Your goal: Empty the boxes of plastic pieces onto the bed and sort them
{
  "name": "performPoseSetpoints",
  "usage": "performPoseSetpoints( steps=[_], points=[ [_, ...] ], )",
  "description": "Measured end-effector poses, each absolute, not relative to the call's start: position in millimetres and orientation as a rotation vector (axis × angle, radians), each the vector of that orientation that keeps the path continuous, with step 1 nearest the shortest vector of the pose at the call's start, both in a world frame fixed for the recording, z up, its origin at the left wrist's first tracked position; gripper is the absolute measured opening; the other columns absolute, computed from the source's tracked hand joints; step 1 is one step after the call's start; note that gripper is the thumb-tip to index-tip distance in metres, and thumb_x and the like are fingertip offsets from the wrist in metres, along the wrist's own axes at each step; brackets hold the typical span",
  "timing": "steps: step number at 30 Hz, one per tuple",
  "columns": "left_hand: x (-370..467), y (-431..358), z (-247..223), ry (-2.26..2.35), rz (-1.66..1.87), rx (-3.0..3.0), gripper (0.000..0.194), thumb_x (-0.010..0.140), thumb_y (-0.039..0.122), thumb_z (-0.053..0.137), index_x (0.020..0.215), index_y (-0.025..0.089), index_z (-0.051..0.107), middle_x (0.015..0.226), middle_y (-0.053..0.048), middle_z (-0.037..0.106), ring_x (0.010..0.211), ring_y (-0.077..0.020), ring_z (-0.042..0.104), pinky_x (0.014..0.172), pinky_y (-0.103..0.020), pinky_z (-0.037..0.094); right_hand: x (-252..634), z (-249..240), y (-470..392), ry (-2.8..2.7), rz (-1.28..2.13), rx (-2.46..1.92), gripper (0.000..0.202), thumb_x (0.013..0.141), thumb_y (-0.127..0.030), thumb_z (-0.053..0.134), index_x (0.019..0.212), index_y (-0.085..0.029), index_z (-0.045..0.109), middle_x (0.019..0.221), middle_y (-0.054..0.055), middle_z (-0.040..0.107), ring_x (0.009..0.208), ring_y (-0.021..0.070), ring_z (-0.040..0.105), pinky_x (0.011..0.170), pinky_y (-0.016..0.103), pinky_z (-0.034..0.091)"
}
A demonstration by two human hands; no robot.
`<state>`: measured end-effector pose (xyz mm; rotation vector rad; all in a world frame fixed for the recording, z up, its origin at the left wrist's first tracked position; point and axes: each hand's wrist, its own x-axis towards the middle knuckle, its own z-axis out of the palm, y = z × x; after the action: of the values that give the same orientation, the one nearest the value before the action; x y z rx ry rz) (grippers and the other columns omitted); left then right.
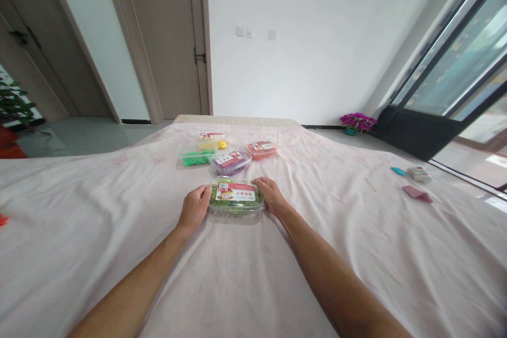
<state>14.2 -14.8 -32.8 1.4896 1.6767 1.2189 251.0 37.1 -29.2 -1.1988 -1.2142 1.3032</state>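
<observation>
Clear plastic clamshell box of green pieces (236,198), topped by a red and white label, lies flat on a pale pink cloth-covered table (119,232), straight ahead of the person and near the table's middle. Both bare hands bracket it: the left hand (195,207) presses against its left end, fingers curled together, and the right hand (270,194) cups the right end the same way, so the box is steadied from both sides. Just behind it sit four similar boxes, holding purple (230,161), green (195,156), yellow (212,140) and orange-red (262,149) pieces, close enough to crowd any push forward. Bare cloth lies open toward the person and to both sides; small items (415,174) rest well apart at the right.
</observation>
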Motion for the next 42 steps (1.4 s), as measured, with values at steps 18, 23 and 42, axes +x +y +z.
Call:
performPoseSetpoints(
  steps=[18,23,42],
  points=[
    [12.3,-52.0,-17.0,1.139,1.229,1.04,0.077,0.07,0.055,0.078,0.131,0.011,0.063,0.098,-0.009,0.071,0.069,-0.012,0.055,0.062,-0.024,0.049,248.4,-32.2,38.5,-1.155,1.324,-1.159,0.026,0.07,-0.043,0.068,0.076,-0.018,0.063,0.053,-0.005,0.056,0.046,0.011,0.051,0.045,0.021,0.036],
    [14.8,-47.4,-20.3,1.109,1.261,1.005,0.077,0.068,0.055,0.079,0.129,0.011,0.065,0.095,-0.009,0.072,0.065,-0.011,0.054,0.059,-0.024,0.046,249.2,-31.7,36.6,-1.178,1.306,-1.18,0.025,0.072,-0.043,0.066,0.077,-0.019,0.063,0.05,-0.005,0.055,0.046,0.012,0.051,0.043,0.021,0.035],
    [27.5,-59.5,-32.0,1.307,1.267,1.368,0.058,0.083,0.052,0.057,0.122,0.01,0.067,0.075,-0.003,0.064,0.063,-0.0136,0.056,0.066,-0.028,0.049,324.0,-24.7,60.8,-0.863,1.124,-1.323,0.017,0.071,-0.031,0.069,0.066,-0.018,0.058,0.042,-0.005,0.049,0.035,0.0101,0.043,0.033,0.02,0.029]
  ],
)
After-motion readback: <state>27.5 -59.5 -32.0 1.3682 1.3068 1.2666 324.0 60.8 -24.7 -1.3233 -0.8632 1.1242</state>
